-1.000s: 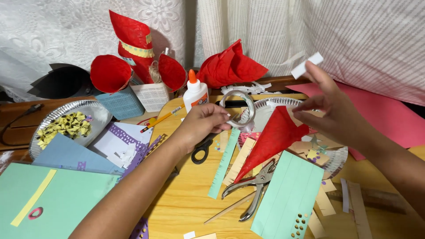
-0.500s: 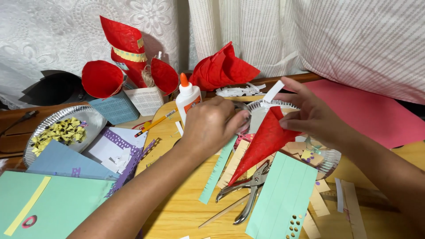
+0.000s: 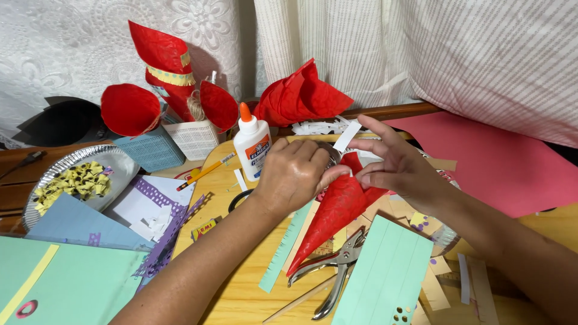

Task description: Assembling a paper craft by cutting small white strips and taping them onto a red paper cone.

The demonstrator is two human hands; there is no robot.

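A red paper cone [image 3: 334, 210] lies slanted on the wooden table [image 3: 241, 289], its wide end up between my hands. My left hand [image 3: 295, 174] is closed over a clear tape roll [image 3: 332, 155], which is mostly hidden, and rests against the cone's top. My right hand [image 3: 394, 165] pinches a short white strip [image 3: 347, 136] above the cone's open end, and its lower fingers touch the cone's rim.
A glue bottle [image 3: 251, 147] stands just left of my left hand. A metal hole punch [image 3: 334, 268] and a green sheet [image 3: 385, 274] lie below the cone. Finished red cones [image 3: 129, 108] stand at the back. A foil plate [image 3: 120, 159] holds yellow bits at left.
Both hands came down and together onto the cone. The tape roll, held up in the open before, is now covered by my left hand. The white strip dropped from high right to the cone's top.
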